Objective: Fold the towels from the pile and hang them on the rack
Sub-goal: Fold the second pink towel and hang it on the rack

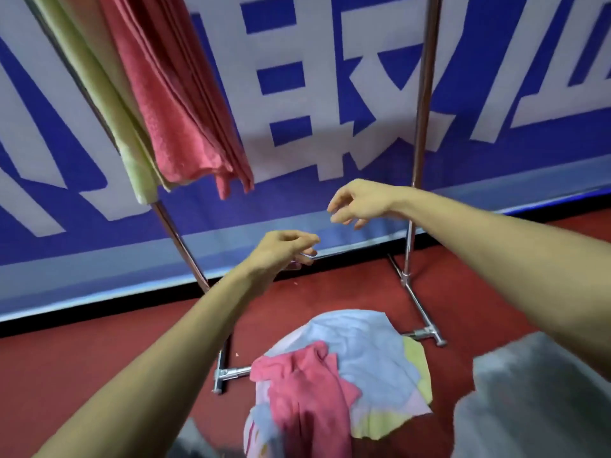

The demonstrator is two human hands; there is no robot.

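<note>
A heap of towels point(360, 352) in light blue, pink, yellow and pale pink lies on the red floor between the rack's feet. On the metal rack point(425, 94), a pink towel point(172, 104) and a yellow-green towel point(109, 94) hang folded at the upper left. My left hand point(281, 249) hovers above the pile with loosely curled fingers and holds nothing. Higher and to the right, my right hand point(358, 203) is also empty, fingers apart and pointing left. Both hands are below the hanging towels.
A blue and white banner point(330, 110) runs along the wall behind the rack. The rack's base bars point(426, 332) stick out onto the red floor point(82, 375). A grey blurred shape point(535, 398) fills the lower right corner.
</note>
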